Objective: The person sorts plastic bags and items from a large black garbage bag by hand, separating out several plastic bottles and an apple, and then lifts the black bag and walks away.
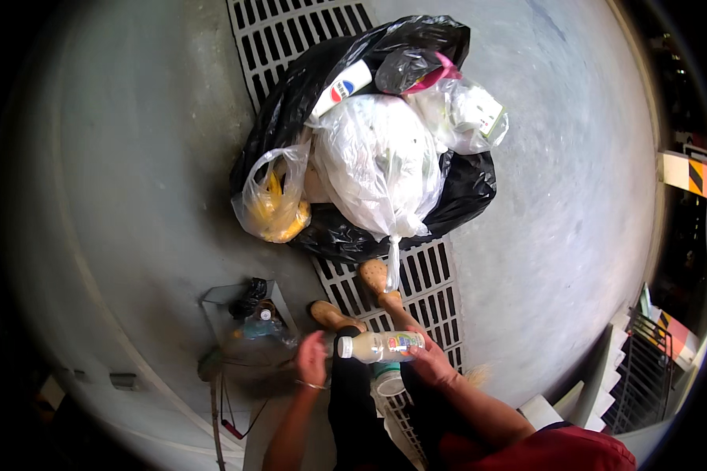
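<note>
My right hand (433, 360) grips the base of a plastic bottle (377, 346) holding a pale, cloudy liquid. The bottle lies nearly level above my knees, its white cap (345, 347) on and pointing left, with a printed label near the base. Just left of the cap is my left hand (312, 357), a bracelet at its wrist. Its fingers are blurred, and whether they pinch anything is unclear. Beyond my feet sits a black garbage bag (353, 244), spread wide around a knotted white plastic bag (380, 159).
A clear bag with yellow peels (276, 206) hangs over the black bag's left side; a white bottle (343, 88) and another clear bag (465, 115) lie farther back. A dustpan (218, 300) holds litter at left. A green-and-white container (390, 381) is between my legs, above a drain grate (433, 265).
</note>
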Motion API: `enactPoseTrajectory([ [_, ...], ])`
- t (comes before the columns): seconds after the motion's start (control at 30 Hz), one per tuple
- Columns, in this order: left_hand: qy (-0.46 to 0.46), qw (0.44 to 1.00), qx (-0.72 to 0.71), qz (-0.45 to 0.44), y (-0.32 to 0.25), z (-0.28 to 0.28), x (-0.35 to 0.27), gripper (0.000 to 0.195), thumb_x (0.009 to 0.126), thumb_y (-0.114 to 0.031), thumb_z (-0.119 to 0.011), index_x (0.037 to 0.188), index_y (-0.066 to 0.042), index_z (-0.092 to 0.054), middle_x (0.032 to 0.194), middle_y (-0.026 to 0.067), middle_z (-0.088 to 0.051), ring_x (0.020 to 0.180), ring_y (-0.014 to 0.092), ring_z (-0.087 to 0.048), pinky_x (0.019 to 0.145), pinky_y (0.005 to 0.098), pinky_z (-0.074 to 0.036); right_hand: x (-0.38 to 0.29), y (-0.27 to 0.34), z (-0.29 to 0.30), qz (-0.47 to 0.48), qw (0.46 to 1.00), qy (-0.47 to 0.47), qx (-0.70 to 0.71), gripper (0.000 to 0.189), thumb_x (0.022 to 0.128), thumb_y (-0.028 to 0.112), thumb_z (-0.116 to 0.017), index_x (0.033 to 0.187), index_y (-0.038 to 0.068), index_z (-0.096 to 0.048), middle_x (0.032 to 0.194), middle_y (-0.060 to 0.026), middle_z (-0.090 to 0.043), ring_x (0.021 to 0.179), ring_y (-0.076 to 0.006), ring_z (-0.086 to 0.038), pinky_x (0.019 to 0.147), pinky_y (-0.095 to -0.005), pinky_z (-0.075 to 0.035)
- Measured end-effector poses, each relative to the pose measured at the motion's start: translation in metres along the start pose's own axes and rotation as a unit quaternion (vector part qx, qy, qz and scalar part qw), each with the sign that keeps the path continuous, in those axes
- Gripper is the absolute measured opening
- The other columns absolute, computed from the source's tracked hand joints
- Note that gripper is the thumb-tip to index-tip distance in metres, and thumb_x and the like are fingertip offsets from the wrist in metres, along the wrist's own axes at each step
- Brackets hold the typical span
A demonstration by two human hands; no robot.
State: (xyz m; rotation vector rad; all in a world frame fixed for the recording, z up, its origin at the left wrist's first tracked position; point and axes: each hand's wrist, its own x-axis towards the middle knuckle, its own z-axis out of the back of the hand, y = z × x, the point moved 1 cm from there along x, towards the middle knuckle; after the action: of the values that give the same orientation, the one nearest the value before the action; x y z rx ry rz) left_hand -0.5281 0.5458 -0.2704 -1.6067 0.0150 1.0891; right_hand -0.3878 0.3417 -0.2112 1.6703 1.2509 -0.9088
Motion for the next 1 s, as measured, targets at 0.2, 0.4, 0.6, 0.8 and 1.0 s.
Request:
enactPoseTrajectory([
  [0.2, 0.160, 0.936, 0.252, -0.187, -0.125, -0.021, -0.032, 0.048, 0.070, -0.010, -0.061, 0.114, -0.005, -0.041, 0.087, 0.0104, -0.050, 0.074, 0.023, -0.050, 0.065, 0.0288, -0.042, -0.016, 0.027, -0.012, -0.053, 0.994, 0.096, 0.021, 0.063, 0.075, 0.017, -0.061, 0.127, 0.007, -0.027, 0.115, -0.0090, -0.044, 0.104, -0.0201, -0.045, 0.089, -0.0339, -0.036],
  [0.4, 0.272, 0.797, 0.373, -0.390, -0.172, -0.037, -0.042, 0.048, 0.066, -0.025, -0.068, 0.102, -0.009, -0.042, 0.084, 0.0096, -0.050, 0.074, 0.027, -0.050, 0.060, 0.0353, -0.044, -0.032, 0.053, -0.007, -0.081, 0.979, 0.180, -0.051, 0.061, 0.077, 0.033, -0.057, 0.124, 0.004, -0.031, 0.109, -0.0099, -0.046, 0.099, -0.0207, -0.049, 0.083, -0.0344, -0.041],
  [0.6, 0.183, 0.779, 0.395, -0.451, -0.168, -0.070, -0.054, 0.037, 0.073, -0.030, -0.058, 0.094, -0.005, -0.043, 0.070, 0.0109, -0.048, 0.059, 0.029, -0.051, 0.050, 0.0366, -0.043, -0.044, 0.049, -0.007, 0.047, 0.991, 0.081, -0.097, 0.043, 0.083, 0.042, -0.043, 0.102, 0.003, -0.045, 0.085, -0.0069, -0.055, 0.067, -0.0136, -0.053, 0.049, -0.0225, -0.042],
  [0.8, 0.104, 0.830, 0.364, -0.410, -0.184, -0.094, -0.081, 0.031, 0.067, -0.024, -0.057, 0.087, -0.003, -0.045, 0.072, 0.0157, -0.053, 0.062, 0.033, -0.054, 0.056, 0.0388, -0.045, -0.059, 0.047, 0.012, 0.057, 0.995, 0.065, -0.049, 0.038, 0.083, 0.037, -0.044, 0.101, 0.003, -0.045, 0.082, -0.0062, -0.054, 0.064, -0.0128, -0.053, 0.048, -0.0226, -0.042],
  [1.0, -0.065, 0.950, 0.263, -0.155, -0.182, -0.135, -0.088, 0.017, 0.076, -0.022, -0.047, 0.079, -0.005, -0.043, 0.065, 0.0125, -0.048, 0.054, 0.028, -0.050, 0.049, 0.0369, -0.040, -0.074, 0.114, 0.005, 0.186, 0.968, 0.095, -0.135, 0.034, 0.081, 0.022, -0.051, 0.108, 0.004, -0.044, 0.091, -0.0048, -0.051, 0.081, -0.0111, -0.049, 0.071, -0.0227, -0.041],
])
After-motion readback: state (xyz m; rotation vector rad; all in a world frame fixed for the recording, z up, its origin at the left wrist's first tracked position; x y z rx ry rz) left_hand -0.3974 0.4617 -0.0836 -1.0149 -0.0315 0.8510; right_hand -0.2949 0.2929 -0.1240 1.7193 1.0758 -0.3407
